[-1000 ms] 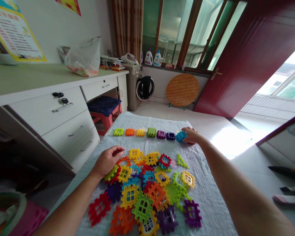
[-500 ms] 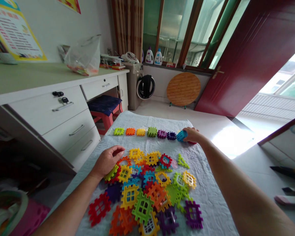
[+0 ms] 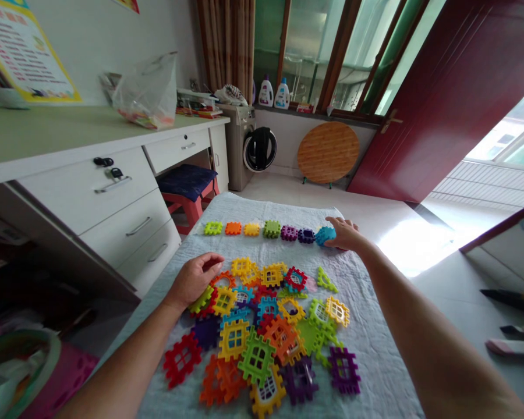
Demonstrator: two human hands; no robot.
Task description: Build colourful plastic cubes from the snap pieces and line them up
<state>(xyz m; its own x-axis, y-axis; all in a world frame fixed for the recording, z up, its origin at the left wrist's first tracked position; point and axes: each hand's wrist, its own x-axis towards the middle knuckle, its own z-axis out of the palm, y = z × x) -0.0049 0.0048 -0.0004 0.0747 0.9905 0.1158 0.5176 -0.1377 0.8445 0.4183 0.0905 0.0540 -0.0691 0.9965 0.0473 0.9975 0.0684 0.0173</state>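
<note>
Pale blue cloth (image 3: 378, 364) spreads under everything, its left edge slanting past the heap (image 3: 283, 334) of flat, toothed plastic pieces. At the heap's upper left, my left hand (image 3: 195, 280) rests with loosely curled fingers against a lime piece (image 3: 201, 302); I can't tell whether it grips it. Beyond the heap runs a row of small blocks, from the lime block (image 3: 212, 228) to the dark blue block (image 3: 306, 235), the strip of cloth between row and heap giving some sliding room. Off the heap's far right corner sits the blue block (image 3: 324, 235), touching its dark neighbour or nearly so. I judge it light, stiff and hardly fragile, its notches helping against slips; opposite side walls look the best hold. My right hand (image 3: 348, 234), well apart from the left, touches its right side; how firmly, I can't see. Farther right of the heap, the cloth's edge drops away.
</note>
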